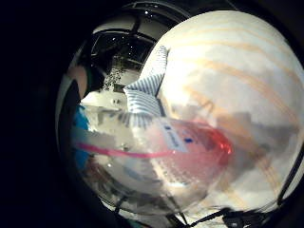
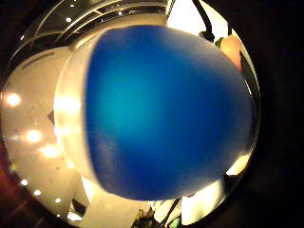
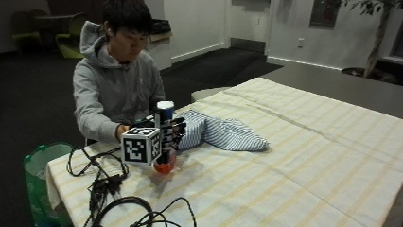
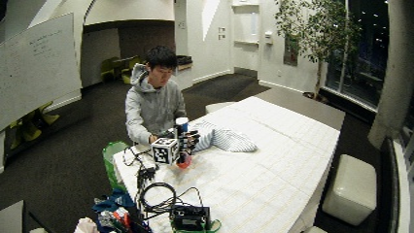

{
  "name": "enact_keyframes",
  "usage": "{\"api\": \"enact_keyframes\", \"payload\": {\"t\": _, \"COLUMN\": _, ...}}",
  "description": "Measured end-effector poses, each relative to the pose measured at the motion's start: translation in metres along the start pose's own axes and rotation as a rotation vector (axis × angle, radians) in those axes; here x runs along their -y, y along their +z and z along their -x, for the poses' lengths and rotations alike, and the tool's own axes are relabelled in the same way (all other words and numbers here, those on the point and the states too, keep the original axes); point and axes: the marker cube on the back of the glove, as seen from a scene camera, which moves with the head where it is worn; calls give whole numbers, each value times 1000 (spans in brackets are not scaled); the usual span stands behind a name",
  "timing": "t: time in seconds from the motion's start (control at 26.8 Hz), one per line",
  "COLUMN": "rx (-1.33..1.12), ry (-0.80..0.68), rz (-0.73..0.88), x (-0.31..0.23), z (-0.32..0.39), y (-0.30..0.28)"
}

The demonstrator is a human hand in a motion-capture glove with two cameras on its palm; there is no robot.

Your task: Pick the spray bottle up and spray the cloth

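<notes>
- The bottle [image 3: 165, 137] stands upright in the right hand [image 3: 169, 135], at the table's near-left corner, just left of the cloth [image 3: 217, 133].
- The gloved fingers [image 3: 178, 128] curl round the bottle's body, grasping it. Its blue and white head [image 3: 165, 109] rises above the hand and its reddish base [image 3: 164, 167] shows below.
- Whether the base rests on the table [image 3: 302, 156] or hangs just above it, I cannot tell from the outside view.
- The upright hold looks meant to bring the nozzle level with the cloth; where the nozzle points is too small to read.
- In the little finger side palm view the bottle [image 1: 175, 152] is clear plastic with a pink tube inside and reddish liquid towards its base. How full it is I cannot tell.
- In the thumb side palm view a blue shape [image 2: 161, 109] fills most of the frame; I judge it to be the bottle's head close to the palm.
- The cloth, blue and white striped, lies crumpled in a low heap on the table, near enough to be sprayed with little reach.
- The table wears a pale cover with yellow lines.
- The pick-up looks done or nearly so; the spraying seems yet to come.
- The person [image 3: 116, 80] in a grey hoodie sits at the table's far-left edge; the other hand is hidden behind the glove.
- A green bin [image 3: 41, 182] stands on the floor left of the table; its contents are out of sight.
</notes>
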Motion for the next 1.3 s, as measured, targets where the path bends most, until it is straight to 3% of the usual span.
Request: {"api": "enact_keyframes", "payload": {"t": 1.3, "rx": -188, "ry": 12, "rz": -317, "x": 19, "z": 16, "y": 26}}
